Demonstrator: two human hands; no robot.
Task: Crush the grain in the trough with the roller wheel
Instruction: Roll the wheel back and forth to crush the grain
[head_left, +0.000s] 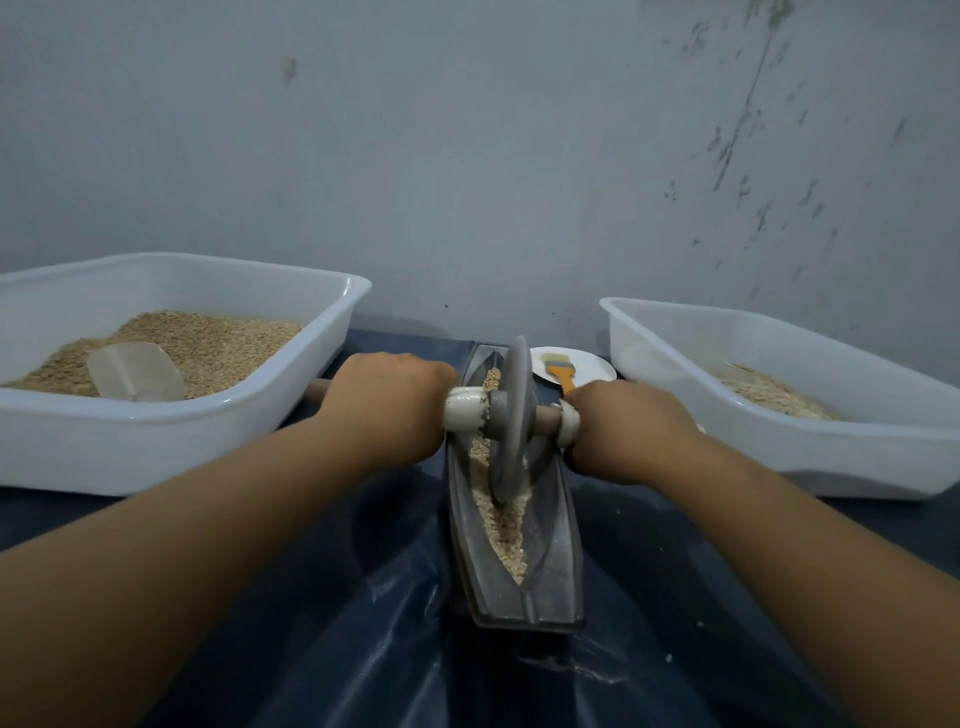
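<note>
The left hand (387, 402) and the right hand (626, 428) are each gripping one end of the wooden axle, fingers curled around it, on either side of the roller wheel (511, 421). The wheel is standing upright in the trough (556, 566), its lower rim sitting in the grain (506, 525). The trough is lying in the middle of the tabletop (675, 597), running from the near edge toward the wall, between two white tubs (171, 441) (831, 452) holding grain.
</note>
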